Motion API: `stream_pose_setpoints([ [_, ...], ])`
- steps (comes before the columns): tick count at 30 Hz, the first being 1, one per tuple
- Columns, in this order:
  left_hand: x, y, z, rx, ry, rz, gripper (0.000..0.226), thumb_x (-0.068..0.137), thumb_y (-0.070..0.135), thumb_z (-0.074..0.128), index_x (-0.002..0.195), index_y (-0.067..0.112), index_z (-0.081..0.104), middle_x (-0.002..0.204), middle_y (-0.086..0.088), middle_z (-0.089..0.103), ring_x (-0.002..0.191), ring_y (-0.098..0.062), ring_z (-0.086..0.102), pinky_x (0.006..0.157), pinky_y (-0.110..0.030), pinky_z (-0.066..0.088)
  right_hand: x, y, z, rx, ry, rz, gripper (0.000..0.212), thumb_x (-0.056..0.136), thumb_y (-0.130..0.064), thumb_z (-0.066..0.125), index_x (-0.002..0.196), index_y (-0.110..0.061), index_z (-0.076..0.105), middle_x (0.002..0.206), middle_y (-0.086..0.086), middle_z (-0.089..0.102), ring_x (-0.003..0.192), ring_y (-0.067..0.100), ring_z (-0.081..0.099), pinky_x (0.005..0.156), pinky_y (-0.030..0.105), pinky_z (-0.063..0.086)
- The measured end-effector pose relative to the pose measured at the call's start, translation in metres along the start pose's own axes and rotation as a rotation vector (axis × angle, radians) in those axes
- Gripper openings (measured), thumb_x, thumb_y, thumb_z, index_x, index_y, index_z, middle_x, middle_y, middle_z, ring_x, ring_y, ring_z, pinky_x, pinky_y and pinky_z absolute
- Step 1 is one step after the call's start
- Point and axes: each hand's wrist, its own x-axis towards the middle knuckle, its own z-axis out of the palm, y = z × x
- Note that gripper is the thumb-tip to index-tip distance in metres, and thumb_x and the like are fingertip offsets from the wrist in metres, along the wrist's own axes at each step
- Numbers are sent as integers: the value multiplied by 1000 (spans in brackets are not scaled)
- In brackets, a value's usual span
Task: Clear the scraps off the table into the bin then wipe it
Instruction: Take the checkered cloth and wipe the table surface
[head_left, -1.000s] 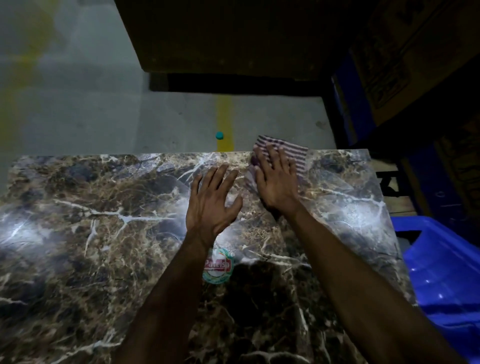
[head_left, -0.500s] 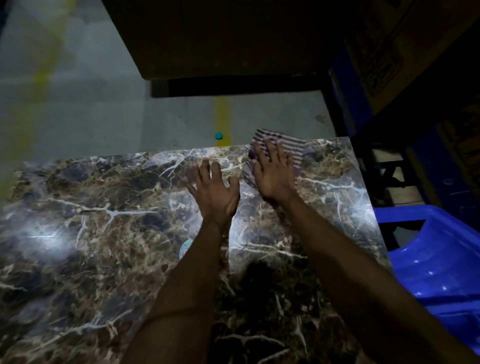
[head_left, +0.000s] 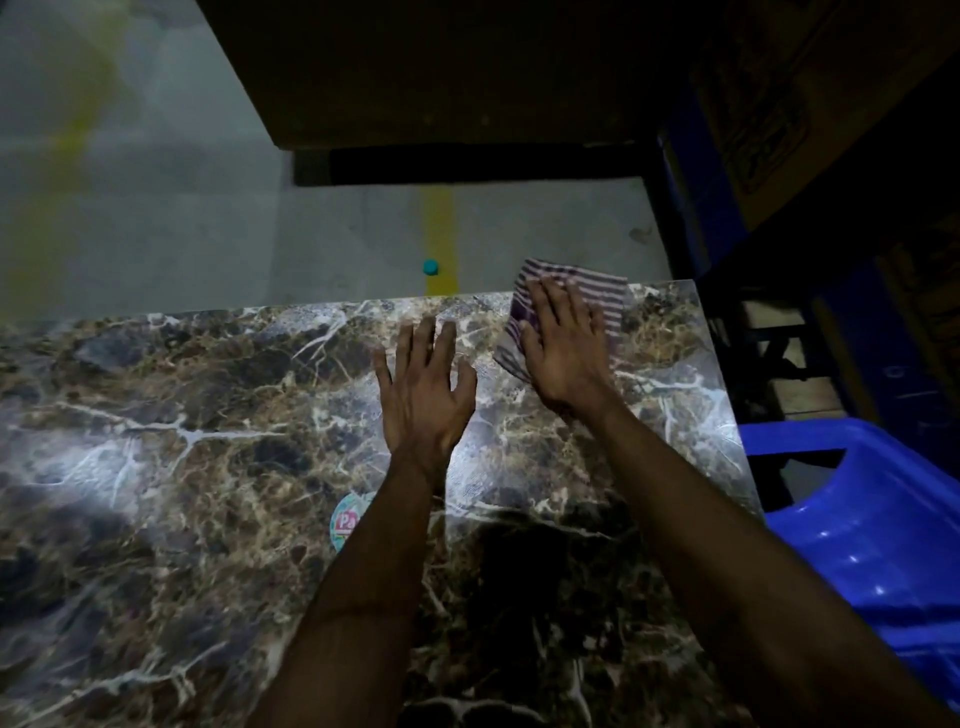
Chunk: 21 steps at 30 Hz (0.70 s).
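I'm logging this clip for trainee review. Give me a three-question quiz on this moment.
1. True or false: the right hand presses flat on the striped cloth.
2. The cloth lies near which table corner: A near left, B far right, C far left?
3. What colour is the bin beside the table?

Key: 1 true; 2 B; 3 blue.

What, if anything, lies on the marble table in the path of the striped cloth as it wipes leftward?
Only the left hand, flat on the table just left of the cloth under the right hand.
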Motion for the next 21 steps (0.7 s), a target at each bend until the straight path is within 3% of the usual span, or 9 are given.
stream_pose_setpoints([
  [5, 1, 2, 0, -15, 36, 57, 52, 104, 41, 45, 155, 28, 45, 166, 5, 34, 156, -13, 22, 129, -51, 8, -36, -19, 5, -33, -65, -184, 63, 109, -49, 11, 167, -25, 10, 175, 0, 8, 161, 23, 2, 129, 51, 5],
  [7, 1, 1, 1, -25, 31, 56, 53, 103, 40, 46, 155, 28, 44, 166, 6, 34, 156, -12, 22, 129, -50, 6, -63, -2, 5, -44, -95, -252, 61, 110, -47, 17, 167, -30, 7, 175, -5, 6, 161, 19, -1, 129, 46, -1],
  [11, 0, 3, 0, 8, 20, 88, 55, 103, 43, 47, 155, 27, 45, 166, 3, 35, 156, -15, 22, 129, -50, 3, -61, 36, -6, -45, -72, -121, 62, 108, -51, 17, 167, -32, 10, 174, -5, 11, 161, 18, 3, 129, 45, 5],
  [16, 2, 4, 2, 101, 29, 98, 58, 100, 55, 46, 153, 31, 47, 164, 3, 38, 155, -17, 27, 127, -55, 4, -11, 17, -6, -11, -16, -6, 65, 107, -53, 12, 167, -29, 9, 175, -4, 7, 161, 21, 2, 129, 51, 7],
  [19, 3, 6, 1, 130, 38, 114, 57, 100, 55, 44, 153, 31, 46, 162, 1, 40, 153, -19, 29, 125, -58, 8, -13, -2, -1, -13, -24, -23, 64, 108, -52, 12, 167, -29, 6, 175, -4, 4, 161, 21, 0, 129, 50, 5],
  [21, 5, 7, 1, 168, 28, 136, 58, 101, 54, 42, 154, 31, 44, 161, -1, 41, 152, -22, 31, 124, -60, 12, -35, -4, 0, -30, -56, -128, 62, 109, -49, 14, 167, -30, 5, 175, -4, 4, 161, 20, -2, 130, 48, 5],
])
